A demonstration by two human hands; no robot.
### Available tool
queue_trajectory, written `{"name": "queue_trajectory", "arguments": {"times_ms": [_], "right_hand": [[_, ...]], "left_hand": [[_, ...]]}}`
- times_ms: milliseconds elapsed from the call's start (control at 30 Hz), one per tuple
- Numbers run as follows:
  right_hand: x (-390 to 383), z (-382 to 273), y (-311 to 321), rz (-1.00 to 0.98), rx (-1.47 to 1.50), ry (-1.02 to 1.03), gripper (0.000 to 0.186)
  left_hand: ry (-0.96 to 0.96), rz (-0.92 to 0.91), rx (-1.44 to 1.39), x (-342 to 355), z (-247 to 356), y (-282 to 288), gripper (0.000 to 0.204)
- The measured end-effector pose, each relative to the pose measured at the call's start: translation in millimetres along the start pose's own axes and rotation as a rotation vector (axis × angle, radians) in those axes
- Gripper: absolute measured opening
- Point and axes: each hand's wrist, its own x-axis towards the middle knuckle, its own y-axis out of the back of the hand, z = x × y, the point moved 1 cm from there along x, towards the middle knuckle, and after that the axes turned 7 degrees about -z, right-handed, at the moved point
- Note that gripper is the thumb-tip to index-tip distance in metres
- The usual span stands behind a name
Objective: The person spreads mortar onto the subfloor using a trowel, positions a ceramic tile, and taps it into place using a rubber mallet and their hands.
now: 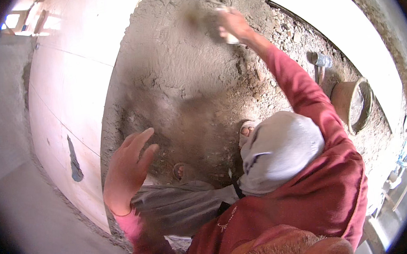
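My right hand [232,25], stretched out far ahead, is closed round the pale handle [232,39] of what looks like a trowel. Its blade is smeared by motion. Around it spreads a layer of wet grey mortar [170,58], smooth in the middle and rough at its edges. My left hand [130,172] hangs in the air at the near left, fingers apart, holding nothing. Below and beyond it lies darker, blurred ground.
Large pale tiles [76,96] border the mortar on the left, with a dark, narrow smear or tool [75,159] on them. At right are loose rubble [296,31], a small metal container [321,59] and a round basin [350,102]. My sandalled foot [247,129] stands in the middle.
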Motion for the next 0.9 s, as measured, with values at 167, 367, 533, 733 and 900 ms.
{"name": "queue_trajectory", "arguments": {"times_ms": [167,367,533,733,900], "right_hand": [[61.1,-6.6,-16.2,0.060,0.094,-0.056,0.033],[22.0,14.9,33.6,0.230,0.184,-0.105,0.038],[-29.4,25.2,62.2,0.315,0.206,0.024,0.036],[-34.2,9.5,25.0,-0.072,-0.160,-0.148,0.037],[-48.6,23.5,78.5,0.090,-0.025,-0.155,0.049]], "left_hand": [[-0.099,-0.074,0.011,39.7,17.7,-4.2,0.038],[-0.063,-0.067,0.021,35.7,-3.6,-8.2,0.038],[-0.055,-0.108,0.040,44.7,-10.4,-10.8,0.039],[-0.090,-0.182,0.020,61.3,0.9,-13.7,0.041],[-0.115,-0.123,0.037,57.7,-5.5,-12.2,0.040]]}}
